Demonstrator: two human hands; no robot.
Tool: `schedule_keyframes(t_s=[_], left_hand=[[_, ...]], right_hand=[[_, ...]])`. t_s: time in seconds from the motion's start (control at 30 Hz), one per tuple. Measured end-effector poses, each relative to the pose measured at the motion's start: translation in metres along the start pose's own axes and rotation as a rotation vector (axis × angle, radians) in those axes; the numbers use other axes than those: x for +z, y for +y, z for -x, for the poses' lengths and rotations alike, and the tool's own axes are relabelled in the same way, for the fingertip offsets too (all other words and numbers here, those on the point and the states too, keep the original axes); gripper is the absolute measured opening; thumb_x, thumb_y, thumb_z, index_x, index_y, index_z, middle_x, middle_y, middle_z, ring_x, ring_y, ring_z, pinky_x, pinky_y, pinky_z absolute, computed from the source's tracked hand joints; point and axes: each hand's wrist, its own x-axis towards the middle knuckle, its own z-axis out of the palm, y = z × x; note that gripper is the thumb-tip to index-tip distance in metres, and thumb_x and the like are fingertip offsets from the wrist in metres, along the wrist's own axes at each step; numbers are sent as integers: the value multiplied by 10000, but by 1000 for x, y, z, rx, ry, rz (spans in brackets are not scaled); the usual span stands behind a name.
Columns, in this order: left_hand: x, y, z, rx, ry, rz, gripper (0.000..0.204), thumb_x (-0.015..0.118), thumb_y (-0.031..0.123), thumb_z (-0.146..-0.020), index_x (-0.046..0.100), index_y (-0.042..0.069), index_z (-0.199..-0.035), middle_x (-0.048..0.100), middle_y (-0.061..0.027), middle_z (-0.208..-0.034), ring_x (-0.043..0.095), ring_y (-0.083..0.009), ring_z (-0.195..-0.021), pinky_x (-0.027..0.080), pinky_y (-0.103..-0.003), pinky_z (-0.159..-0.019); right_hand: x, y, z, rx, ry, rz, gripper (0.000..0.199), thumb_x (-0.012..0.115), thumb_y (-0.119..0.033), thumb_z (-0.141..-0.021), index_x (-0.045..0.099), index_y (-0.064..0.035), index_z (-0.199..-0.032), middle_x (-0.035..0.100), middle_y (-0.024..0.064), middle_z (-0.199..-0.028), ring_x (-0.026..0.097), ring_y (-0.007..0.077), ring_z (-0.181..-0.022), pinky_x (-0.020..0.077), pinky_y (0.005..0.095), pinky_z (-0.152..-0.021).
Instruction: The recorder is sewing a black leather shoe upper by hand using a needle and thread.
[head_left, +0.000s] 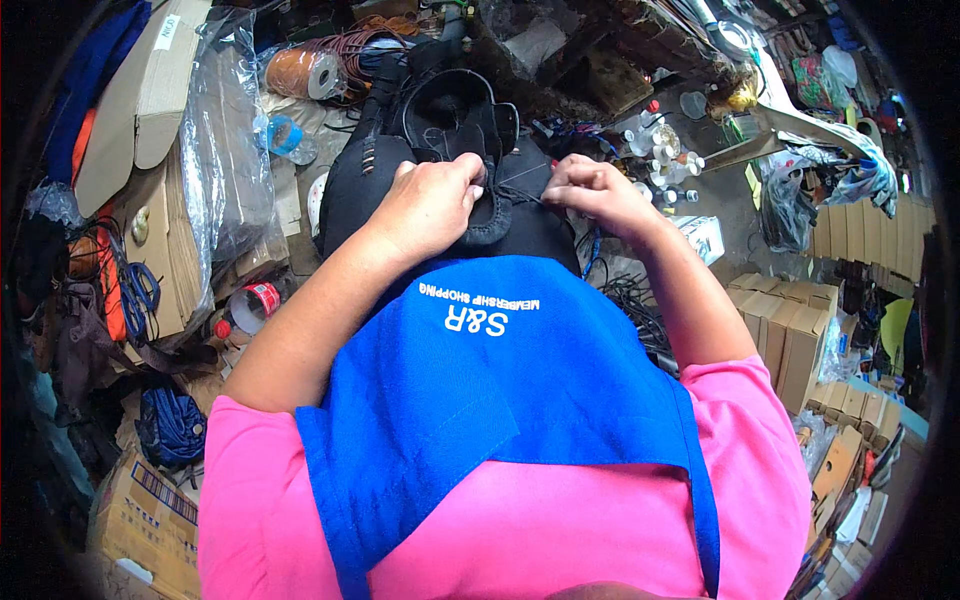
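Centrally, the left hand [432, 205] pinches a black leather shoe upper [455, 130] on the lap; the right hand [590, 190] seemingly pulls dark thread [525, 193] taut, which could snap or slip.

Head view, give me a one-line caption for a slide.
Both hands, left hand and right hand, work thread at a black shoe over a blue apron.

Black shoe [455, 130], plain, under the fingers of both hands; black thread [525, 185] between the fingertips. Royal-blue apron [500, 390] with white lettering, below the fingers. Pink shirt [520, 530]. Orange-brown cord spool [300, 72], beyond the left fingers.
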Motion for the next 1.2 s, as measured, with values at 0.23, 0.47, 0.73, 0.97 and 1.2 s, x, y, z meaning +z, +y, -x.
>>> schedule_keyframes(t_s=[0.23,0.47,0.73,0.97,1.2], left_hand=[[3,-4,-1,-6,-40,27,124,578,139,-855,564,57,-947,635,-186,-792,631,-362,-781,480,-430,-695],[0,2,1,79,-58,-92,116,530,152,-884,562,87,-973,644,-146,-805,613,-334,-826,379,-442,-742],[1,2,5,34,-67,-156,86,513,146,-881,542,88,-937,635,-126,-797,607,-324,-812,357,-425,-745],[-8,-14,29,152,1,-261,107,498,75,-813,519,97,-915,607,-92,-800,600,-282,-837,358,-401,-741],[-64,-60,101,-263,188,271,53,582,51,-858,600,54,-908,618,-82,-829,589,-217,-787,437,-331,-788]], right_hand=[[10,-10,19,-104,134,253,141,703,-147,-821,648,-23,-863,547,16,-833,553,96,-759,445,261,-634],[-37,0,-32,-241,410,774,161,699,-250,-768,703,-138,-883,608,52,-944,581,248,-940,429,402,-834],[15,-62,-23,-640,6,1352,95,548,-195,-779,604,-164,-849,613,1,-766,581,197,-875,380,390,-845],[3,-46,-25,-622,-54,1263,127,558,-164,-761,586,-175,-884,611,16,-734,587,220,-834,378,402,-845],[-72,7,10,93,188,97,172,679,-179,-816,632,-108,-966,616,-2,-867,567,98,-826,444,278,-781]])
